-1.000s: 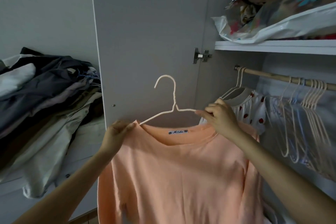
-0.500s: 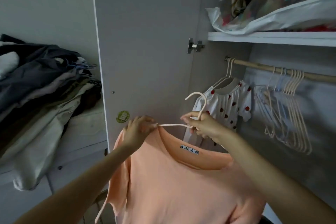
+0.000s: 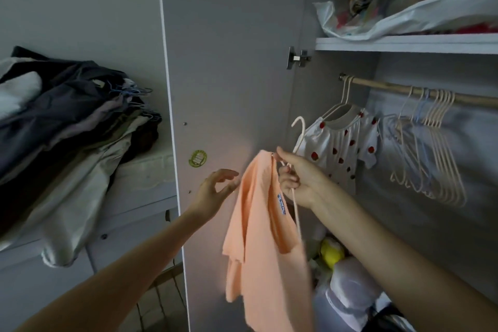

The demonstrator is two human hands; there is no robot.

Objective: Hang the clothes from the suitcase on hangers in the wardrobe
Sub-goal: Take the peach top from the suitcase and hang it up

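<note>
A peach T-shirt (image 3: 266, 256) hangs edge-on from a cream hanger (image 3: 299, 132) in front of the open wardrobe. My right hand (image 3: 299, 180) grips the hanger just below its hook, with the hook pointing up toward the wooden rail (image 3: 474, 100). My left hand (image 3: 215, 191) hovers open just left of the shirt's shoulder, a small gap from the fabric. A white top with red strawberries (image 3: 342, 151) hangs at the rail's left end. Several empty cream and blue hangers (image 3: 436, 153) hang further right on the rail.
The grey wardrobe door (image 3: 229, 62) stands open behind the shirt. A pile of dark and pale clothes (image 3: 62, 137) lies on a white cabinet at left. A shelf (image 3: 404, 43) above the rail holds bagged bedding. Bags and a yellow object (image 3: 332, 252) fill the wardrobe floor.
My left hand let go of the shirt's shoulder and opened. My right hand turned the hanger so the shirt hangs edge-on, and the hook rose toward the rail.
</note>
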